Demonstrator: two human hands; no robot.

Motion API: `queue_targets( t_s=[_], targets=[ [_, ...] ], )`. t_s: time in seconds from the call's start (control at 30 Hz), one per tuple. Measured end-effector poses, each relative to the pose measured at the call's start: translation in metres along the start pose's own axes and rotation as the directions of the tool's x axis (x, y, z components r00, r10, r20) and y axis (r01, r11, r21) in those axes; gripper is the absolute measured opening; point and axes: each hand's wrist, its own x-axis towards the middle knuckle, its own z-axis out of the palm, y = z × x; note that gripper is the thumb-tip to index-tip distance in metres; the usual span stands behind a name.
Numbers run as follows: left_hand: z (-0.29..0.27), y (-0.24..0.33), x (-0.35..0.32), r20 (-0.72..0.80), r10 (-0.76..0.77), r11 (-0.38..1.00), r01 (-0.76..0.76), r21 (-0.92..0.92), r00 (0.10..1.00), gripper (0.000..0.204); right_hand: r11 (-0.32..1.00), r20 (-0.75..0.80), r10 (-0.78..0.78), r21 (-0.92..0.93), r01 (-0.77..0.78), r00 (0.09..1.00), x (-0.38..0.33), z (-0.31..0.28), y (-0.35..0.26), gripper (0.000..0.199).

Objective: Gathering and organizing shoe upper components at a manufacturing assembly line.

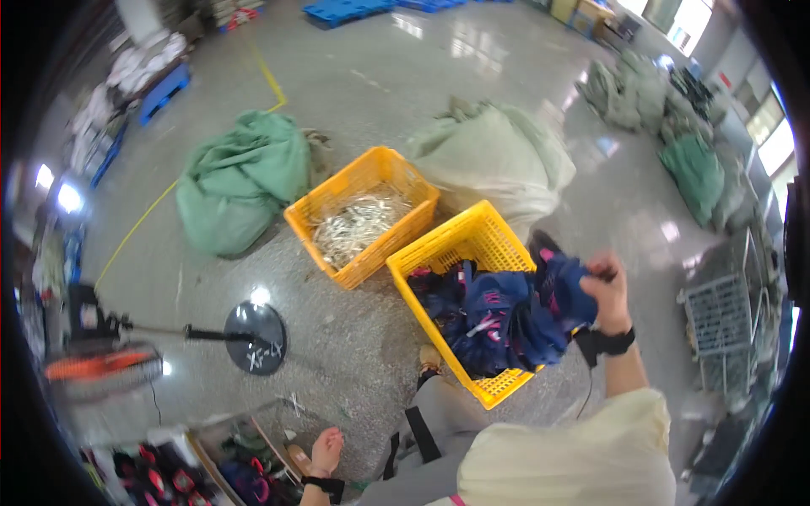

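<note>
A: Our right hand (606,291) is raised over the near yellow crate (472,249), grip closed on a bunch of dark blue garment (557,291) with pink marks. A black strap sits at that wrist.

B: And the garment's place?

A: It hangs from the fingers at the crate's right rim, its lower folds running into the heap of dark blue clothing (494,325) that fills the crate's near half. The far half shows bare yellow mesh.

B: We note the left hand (326,451) low at the bottom edge, well apart from the crate, near a box of dark and red items (245,476). Fingers hang down loosely spread; the grip holds nothing we can see.

A: Agreed. Second yellow crate (363,215) stands just beyond the first, corners nearly touching, holding pale strips.

B: Behind them, a green sack (240,181) at left and a pale sack (498,156) at right, both on the grey floor (363,354). A round black stand base (256,337) lies left of the near crate.
</note>
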Motion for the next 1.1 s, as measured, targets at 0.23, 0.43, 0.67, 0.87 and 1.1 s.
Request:
queue_targets(
  t_s=[0.23, 0.43, 0.67, 0.87, 1.1],
  targets=[
    [-0.02, -0.045, -0.157, -0.16, 0.177, 0.971, -0.145, 0.193, 0.971, 0.033, 0.963, 0.716, -0.198, 0.015, 0.268, 0.669, -0.125, 0.179, -0.198, 0.03],
    [-0.025, -0.123, -0.27, -0.37, 0.195, 0.965, -0.245, -0.094, 0.908, 0.058, 0.881, 0.783, -0.462, 0.46, 0.11, 0.417, -0.298, 0.276, -0.301, 0.032],
    [-0.061, -0.147, -0.389, -0.854, 0.027, 0.364, -0.801, -0.475, 0.519, 0.082, 0.718, 0.719, -0.681, 0.619, -0.319, -0.139, -0.431, 0.39, -0.366, 0.04],
    [-0.078, -0.235, -0.476, -0.928, -0.296, 0.099, -0.959, -0.264, 0.225, 0.07, 0.524, 0.368, -0.793, 0.819, -0.234, -0.485, -0.532, 0.556, -0.342, 0.027],
    [-0.088, -0.238, -0.498, -0.432, -0.889, 0.04, -0.916, -0.398, 0.149, 0.04, 0.736, 0.464, -0.292, 0.667, 0.114, -0.836, -0.715, 0.74, -0.136, 0.01]
  ],
)
